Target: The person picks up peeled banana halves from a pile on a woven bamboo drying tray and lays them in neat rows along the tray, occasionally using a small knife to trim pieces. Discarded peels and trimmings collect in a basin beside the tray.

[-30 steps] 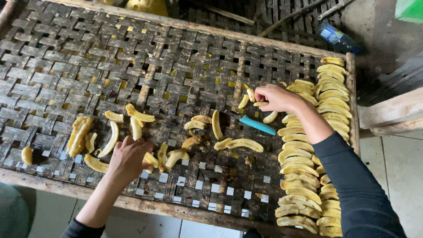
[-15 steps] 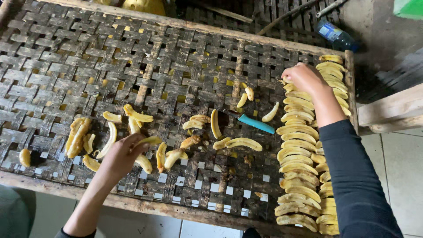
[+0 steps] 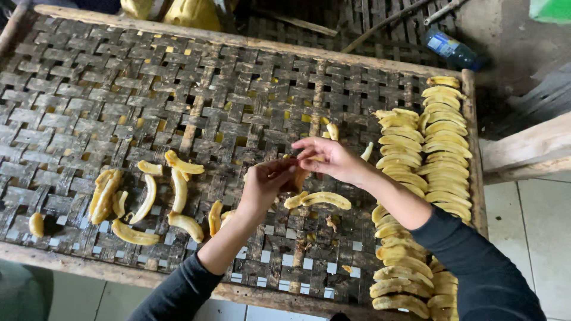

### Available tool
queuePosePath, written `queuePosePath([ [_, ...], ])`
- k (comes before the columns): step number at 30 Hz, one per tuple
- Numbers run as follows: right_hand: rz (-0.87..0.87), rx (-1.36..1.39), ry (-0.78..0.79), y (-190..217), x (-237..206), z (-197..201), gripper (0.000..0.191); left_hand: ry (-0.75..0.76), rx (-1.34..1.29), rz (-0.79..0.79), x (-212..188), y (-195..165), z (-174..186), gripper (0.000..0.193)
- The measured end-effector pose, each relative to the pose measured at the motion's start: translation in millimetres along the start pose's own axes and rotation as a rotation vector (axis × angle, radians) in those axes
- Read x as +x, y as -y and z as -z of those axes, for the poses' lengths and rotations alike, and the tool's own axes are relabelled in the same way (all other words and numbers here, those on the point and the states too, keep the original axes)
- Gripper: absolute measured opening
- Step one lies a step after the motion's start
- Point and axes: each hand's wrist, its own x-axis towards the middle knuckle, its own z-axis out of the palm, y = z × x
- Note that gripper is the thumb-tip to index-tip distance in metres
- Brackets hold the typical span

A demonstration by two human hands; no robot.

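Note:
My left hand (image 3: 266, 185) and my right hand (image 3: 331, 158) meet over the middle of a woven bamboo drying rack (image 3: 178, 77). Between their fingertips is a brownish-yellow banana slice (image 3: 299, 178); the left hand grips it from below and the right hand pinches its upper end. Two more slices (image 3: 318, 199) lie just below the hands. Loose slices (image 3: 148, 199) are scattered on the rack's lower left. Neat overlapping rows of slices (image 3: 416, 154) run down the right side. The blue tool seen earlier is hidden.
The rack has a wooden frame (image 3: 273, 295) along its near edge. A blue plastic bottle (image 3: 450, 49) lies on the ground beyond the far right corner. A wooden plank (image 3: 529, 148) juts in at the right, and yellow objects (image 3: 190, 12) sit past the far edge.
My right hand came back from the rows on the right to the middle. My left hand rose from the loose slices at the lower left to meet it, and both now hold one slice.

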Motion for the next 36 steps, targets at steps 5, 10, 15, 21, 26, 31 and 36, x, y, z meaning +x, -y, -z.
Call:
queuePosePath([
  [5,-0.128,-0.199,-0.168,-8.5,5.1,40.7,0.016,-0.018,0.391,-0.204,-9.3,-3.6,1.8,0.033],
  [10,0.109,-0.256,-0.598,-53.2,1.5,178.9,0.014,-0.132,1.39,-0.168,-65.7,-6.7,74.5,0.056],
  [15,0.064,-0.312,-0.659,-98.8,-14.8,259.6,0.014,-0.205,1.432,-0.021,-125.8,-6.7,128.8,0.056],
  [21,0.079,-0.313,-0.565,-102.1,-10.4,261.6,0.012,-0.164,1.458,0.133,-137.7,-8.8,127.3,0.062],
  [26,0.054,-0.497,-0.593,-103.3,-8.1,259.4,0.011,-0.052,1.496,0.105,-139.2,-20.8,130.3,0.069],
  [31,0.074,-0.58,-0.637,-108.1,-17.1,265.6,0.014,-0.022,1.591,-0.142,-135.9,-26.0,149.0,0.073],
  [36,0.312,-0.914,-0.903,-96.4,-7.5,244.9,0.018,0.014,1.547,-0.071,-127.6,-32.6,168.1,0.058],
])
